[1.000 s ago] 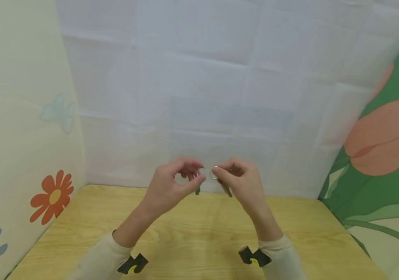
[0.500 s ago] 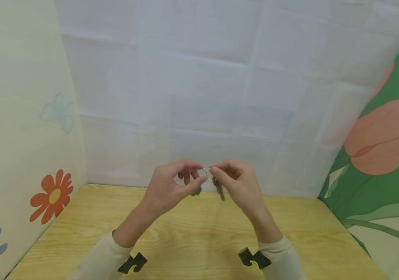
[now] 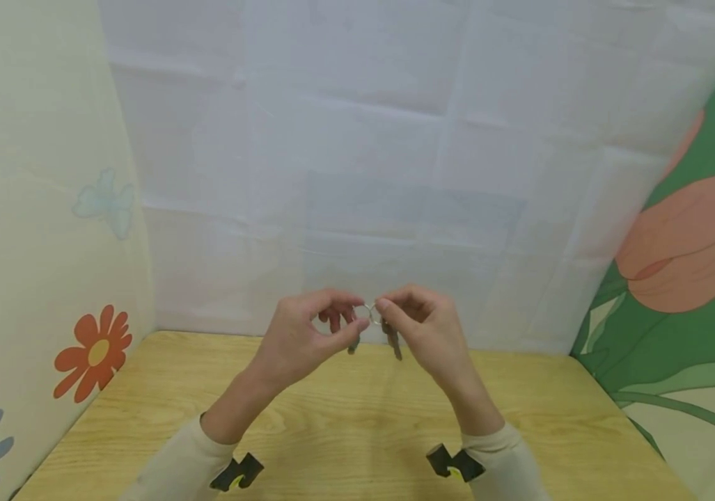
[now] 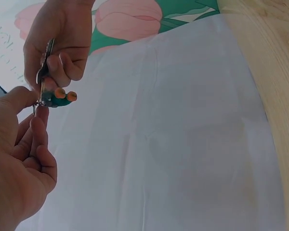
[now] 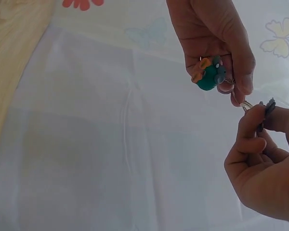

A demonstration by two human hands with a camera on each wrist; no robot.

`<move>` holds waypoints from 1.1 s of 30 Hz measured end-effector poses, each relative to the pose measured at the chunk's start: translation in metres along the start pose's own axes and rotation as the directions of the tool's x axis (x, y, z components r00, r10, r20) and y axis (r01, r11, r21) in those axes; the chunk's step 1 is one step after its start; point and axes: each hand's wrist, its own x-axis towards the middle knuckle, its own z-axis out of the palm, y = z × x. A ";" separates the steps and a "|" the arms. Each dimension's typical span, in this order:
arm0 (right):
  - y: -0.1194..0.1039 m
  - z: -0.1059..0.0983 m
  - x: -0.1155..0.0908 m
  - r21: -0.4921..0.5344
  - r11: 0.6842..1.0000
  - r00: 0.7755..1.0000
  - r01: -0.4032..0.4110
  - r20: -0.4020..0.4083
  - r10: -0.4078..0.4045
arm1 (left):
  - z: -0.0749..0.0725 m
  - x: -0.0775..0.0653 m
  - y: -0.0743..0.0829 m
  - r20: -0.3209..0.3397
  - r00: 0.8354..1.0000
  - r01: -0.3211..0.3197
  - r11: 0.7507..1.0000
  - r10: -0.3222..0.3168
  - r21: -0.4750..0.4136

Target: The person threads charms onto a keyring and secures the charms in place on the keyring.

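My left hand [image 3: 301,330] pinches a metal key ring [image 3: 367,307] between thumb and fingertips. From that ring hangs a small green figure charm [image 5: 208,78] with orange feet, partly behind the fingers in the head view. Opposite it, my right hand [image 3: 429,323] pinches a second metal ring [image 3: 375,321], which carries keys [image 3: 395,341] that dangle under the fingertips. The two rings meet and overlap in the head view, in the narrow gap between the hands. In the left wrist view a key [image 4: 46,60] lies along the right fingers, just above the charm.
Both hands are raised over the far edge of a wood-grain table [image 3: 332,431]. A white sheet [image 3: 357,153] hangs behind it. Painted panels with an orange-red flower [image 3: 97,353] and a pink tulip [image 3: 689,243] flank the sides. Dark wrist mounts [image 3: 238,473] sit at both sleeves.
Over the last second the right hand has moved slightly left, bringing its ring from apart to meeting the left hand's ring. The keys now hang more upright. In the last half second little has moved.
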 end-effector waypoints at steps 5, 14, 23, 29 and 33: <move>-0.001 0.000 -0.001 0.028 1.000 1.000 0.004 0.003 -0.004 | 0.000 -0.001 0.000 0.012 1.000 0.006 1.000 -0.006 -0.005; -0.002 -0.001 -0.001 0.020 1.000 1.000 0.010 -0.010 -0.009 | 0.001 0.000 0.000 -0.008 1.000 -0.002 1.000 0.002 0.017; -0.001 -0.001 -0.003 0.001 1.000 1.000 -0.011 -0.020 0.011 | 0.000 -0.001 0.004 -0.013 0.996 0.091 0.994 -0.092 -0.060; -0.003 0.001 -0.003 0.010 1.000 1.000 0.007 -0.006 -0.007 | -0.001 -0.003 0.007 0.001 0.986 0.169 0.981 -0.169 -0.097; -0.003 0.002 -0.003 0.019 1.000 1.000 0.014 -0.007 -0.014 | -0.002 -0.003 0.008 0.006 0.981 0.195 0.974 -0.196 -0.116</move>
